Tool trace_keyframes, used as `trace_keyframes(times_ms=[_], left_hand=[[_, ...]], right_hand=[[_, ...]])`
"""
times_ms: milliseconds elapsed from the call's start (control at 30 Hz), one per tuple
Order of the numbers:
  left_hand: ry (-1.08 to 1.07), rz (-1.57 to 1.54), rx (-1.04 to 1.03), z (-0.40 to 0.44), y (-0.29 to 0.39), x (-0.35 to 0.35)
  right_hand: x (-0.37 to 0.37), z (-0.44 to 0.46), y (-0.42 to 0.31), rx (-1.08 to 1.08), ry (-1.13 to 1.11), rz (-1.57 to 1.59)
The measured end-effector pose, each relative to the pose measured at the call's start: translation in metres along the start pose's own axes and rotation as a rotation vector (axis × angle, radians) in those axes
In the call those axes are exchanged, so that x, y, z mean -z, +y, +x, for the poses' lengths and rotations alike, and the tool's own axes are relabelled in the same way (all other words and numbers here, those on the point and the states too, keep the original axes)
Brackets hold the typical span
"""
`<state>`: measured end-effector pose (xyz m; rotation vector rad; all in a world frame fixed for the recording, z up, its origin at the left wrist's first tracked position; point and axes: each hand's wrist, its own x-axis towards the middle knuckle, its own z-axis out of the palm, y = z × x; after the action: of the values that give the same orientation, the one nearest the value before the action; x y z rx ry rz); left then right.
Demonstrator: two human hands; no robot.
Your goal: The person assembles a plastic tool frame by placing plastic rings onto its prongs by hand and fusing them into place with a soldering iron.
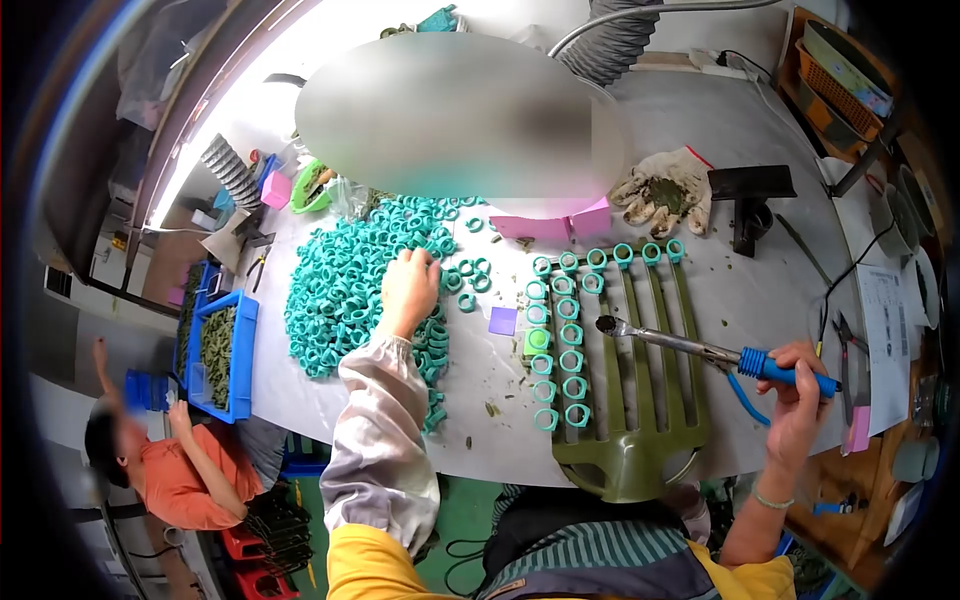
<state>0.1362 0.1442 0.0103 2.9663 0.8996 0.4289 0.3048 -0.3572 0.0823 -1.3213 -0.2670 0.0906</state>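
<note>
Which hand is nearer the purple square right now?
Left. The left hand is at the teal rings, just left of the square; the right hand is well to its right, past the green rack, gripping the blue handle.

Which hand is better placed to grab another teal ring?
Left, I'd judge: the left hand is already at the pile of teal rings, while the right hand grips the blue-handled tool.
</note>
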Motion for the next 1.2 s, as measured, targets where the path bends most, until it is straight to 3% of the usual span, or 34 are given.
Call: trace_keyframes(times_ms=[67,133,233,367,467,667,767,867,933,1000,1100,1200], left_hand=[[-0.087,-0.045,0.021,0.001,0.016,0.012],[-0.337,-0.088,0.139,0.016,0.030,0.031],[-0.003,-0.128,0.197,0.039,0.022,0.006],[0.049,-0.054,0.205,0.055,0.017,-0.018],[0.098,-0.124,0.063,0.045,0.017,-0.020],[0.053,-0.265,-0.080,0.013,0.018,-0.009],[-0.102,-0.347,-0.123,0.003,0.031,0.011],[-0.316,-0.481,-0.018,0.005,0.037,0.023],[-0.052,-0.349,-0.086,0.013,0.038,0.017],[-0.098,-0.466,-0.029,0.023,0.046,0.017],[-0.112,-0.345,-0.376,0.033,0.055,0.000],[-0.235,-0.174,-0.265,0.038,0.066,-0.007]], right_hand=[[0.000,-0.001,-0.001,0.006,-0.002,-0.008],[0.001,-0.003,-0.002,0.008,-0.008,-0.017],[0.003,-0.003,-0.004,0.005,-0.019,-0.022],[0.002,-0.005,-0.006,0.004,-0.010,-0.022],[0.001,-0.005,-0.007,0.006,-0.003,-0.018],[0.003,-0.006,-0.006,0.009,-0.019,-0.001],[0.003,-0.006,-0.007,0.012,-0.013,0.009],[0.005,-0.006,-0.008,0.018,-0.008,0.005],[0.006,-0.007,-0.009,0.018,-0.013,0.000],[0.006,-0.006,-0.009,0.020,-0.016,0.005],[0.004,-0.007,-0.012,0.015,-0.026,0.001],[0.005,-0.007,-0.014,0.021,-0.032,-0.001]])
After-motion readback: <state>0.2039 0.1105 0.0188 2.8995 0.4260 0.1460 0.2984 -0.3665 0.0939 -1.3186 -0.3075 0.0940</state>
